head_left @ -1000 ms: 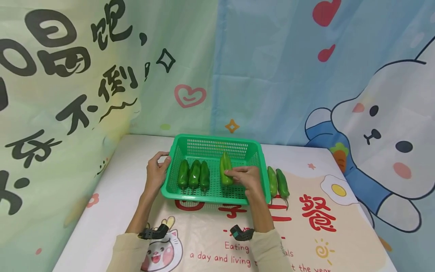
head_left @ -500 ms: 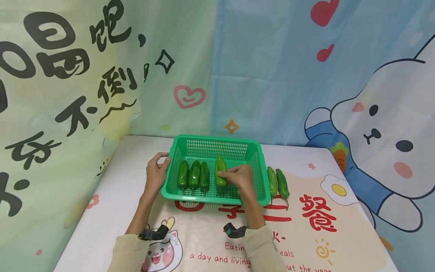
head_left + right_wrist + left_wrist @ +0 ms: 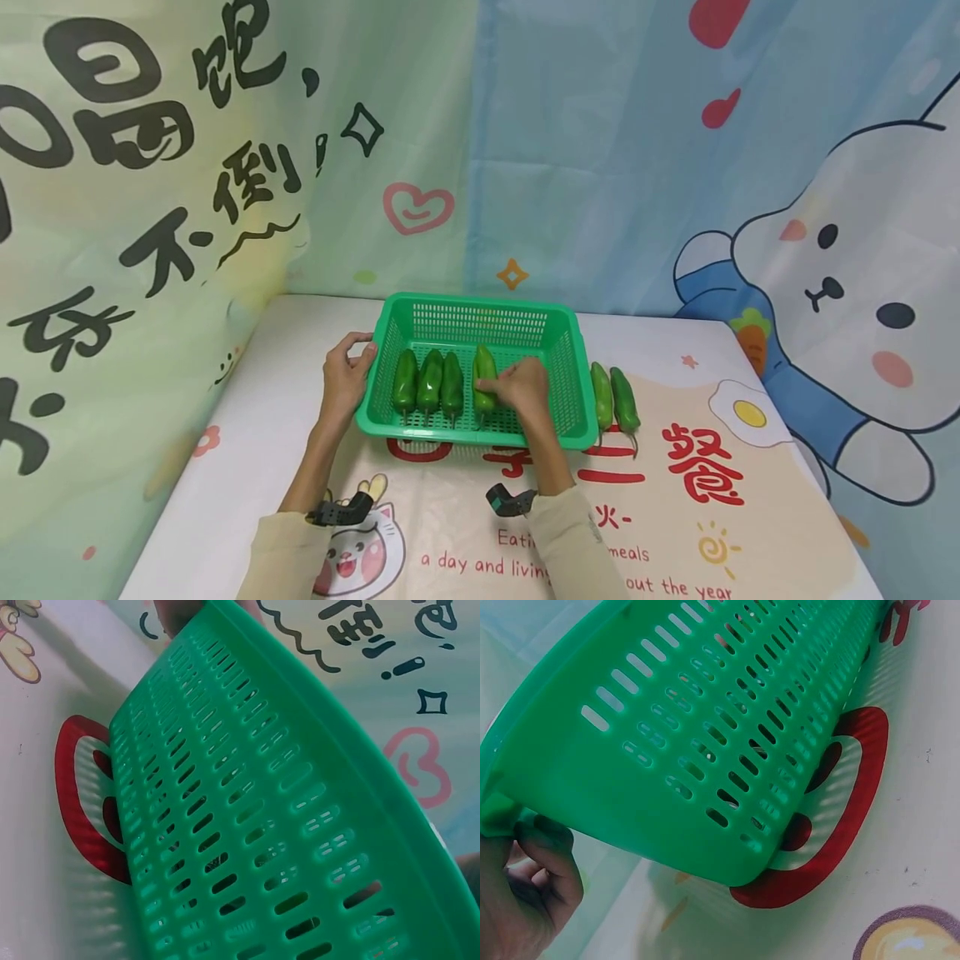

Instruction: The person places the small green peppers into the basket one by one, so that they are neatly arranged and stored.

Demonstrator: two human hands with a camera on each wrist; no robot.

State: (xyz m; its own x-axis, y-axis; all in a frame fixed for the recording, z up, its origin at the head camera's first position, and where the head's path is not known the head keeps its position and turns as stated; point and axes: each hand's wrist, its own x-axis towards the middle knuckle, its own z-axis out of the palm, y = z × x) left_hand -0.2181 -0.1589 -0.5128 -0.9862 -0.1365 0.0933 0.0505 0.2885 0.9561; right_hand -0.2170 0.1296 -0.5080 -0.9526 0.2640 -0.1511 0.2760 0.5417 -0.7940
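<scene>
In the head view a green plastic basket (image 3: 480, 437) sits on the table, with three dark green chili peppers (image 3: 430, 383) side by side in its left half. My left hand (image 3: 347, 379) grips the basket's left rim; the left wrist view shows its curled fingers (image 3: 551, 862) under the rim. Inside the basket my right hand (image 3: 523, 388) holds a lighter green chili pepper (image 3: 483, 367), its thumb lying across it. This pepper stands just right of the dark three, stem end toward me. The basket wall (image 3: 247, 795) hides most of the right hand in the right wrist view.
Two more green chili peppers (image 3: 624, 400) lie on the table just outside the basket's right side. A printed mat (image 3: 675, 517) covers the table's front part. A decorated cloth backdrop (image 3: 555, 208) rises behind the table.
My right hand has moved left within the basket, carrying the lighter green chili pepper closer to the three dark ones. My left hand has stayed on the rim.
</scene>
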